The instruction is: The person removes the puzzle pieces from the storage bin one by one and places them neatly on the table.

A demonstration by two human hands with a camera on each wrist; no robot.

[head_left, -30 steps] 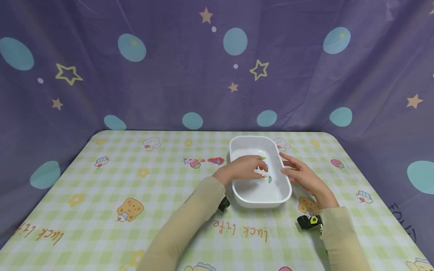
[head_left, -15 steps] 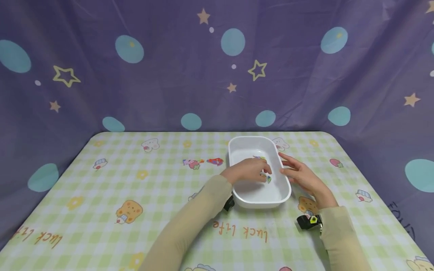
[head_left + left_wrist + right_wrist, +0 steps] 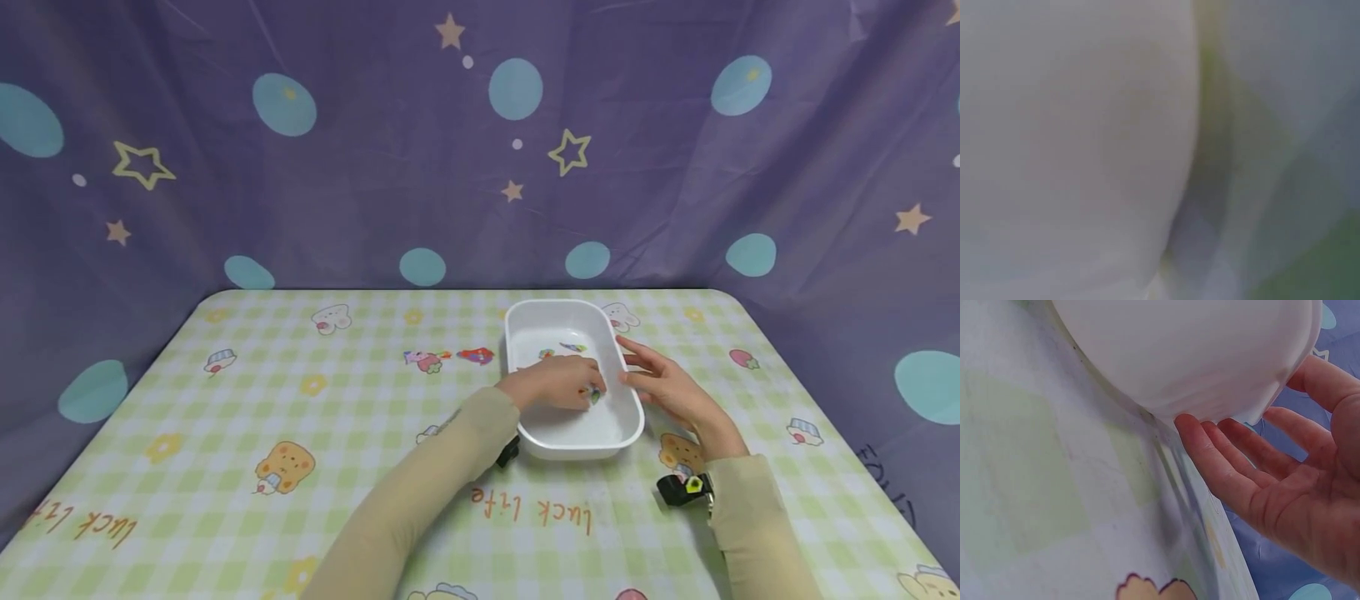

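A white rectangular tray (image 3: 581, 452) stands on the table, with several small colourful pieces lying in it, among them one (image 3: 573, 347) near the back. My left hand (image 3: 555, 383) reaches over the tray's left rim, its fingers bent down at a small green-and-blue piece (image 3: 596, 394); whether they pinch it is hidden. The left wrist view shows only a blurred pale surface. My right hand (image 3: 671, 392) touches the tray's right side, thumb near the rim. In the right wrist view, extended fingers of the right hand (image 3: 1272, 481) rest against the tray's outer wall (image 3: 1197, 356).
Left of the tray, a red-and-purple piece (image 3: 476, 357) and a pink-and-orange piece (image 3: 415, 357) lie on the checked tablecloth (image 3: 187, 533). Behind the table hangs a purple curtain (image 3: 337, 192) with stars and blue ovals.
My left hand has shifted slightly right and toward me within the tray, and its fingers have bent further down and closer together. Two pieces behind it are uncovered. My right hand stays put.
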